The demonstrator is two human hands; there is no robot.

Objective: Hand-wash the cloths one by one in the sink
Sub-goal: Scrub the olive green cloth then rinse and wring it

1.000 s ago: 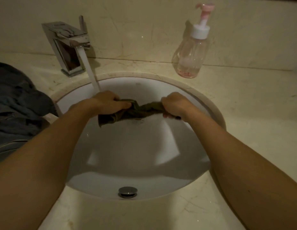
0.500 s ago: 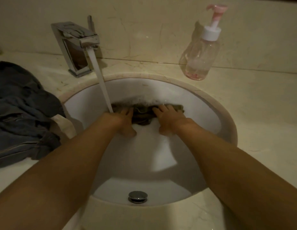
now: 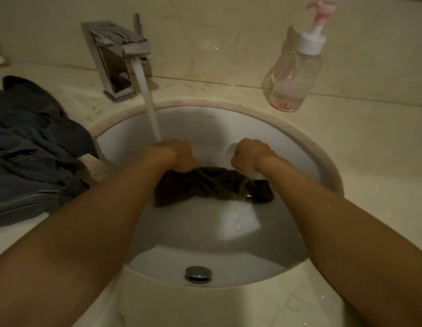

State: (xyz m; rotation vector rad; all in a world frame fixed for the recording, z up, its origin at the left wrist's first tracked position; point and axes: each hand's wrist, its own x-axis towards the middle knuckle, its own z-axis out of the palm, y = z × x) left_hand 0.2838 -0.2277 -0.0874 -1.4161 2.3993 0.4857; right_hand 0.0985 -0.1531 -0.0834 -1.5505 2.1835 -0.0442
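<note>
A dark olive cloth hangs wet inside the white sink, stretched between my two hands. My left hand grips its left end with curled fingers, right under the stream of water from the chrome tap. My right hand is a fist on the cloth's right end. The cloth's lower edge sags toward the basin wall. A heap of dark blue cloths lies on the counter to the left of the sink.
A clear pump bottle with a pink nozzle stands at the back right on the marble counter. The metal drain plug sits at the near side of the basin. A pale cloth corner hangs over the sink's left rim.
Half a second ago both hands pressed the cloth flat against the far basin wall with straight fingers. Now they have curled into fists on its ends and pulled it up and toward me.
</note>
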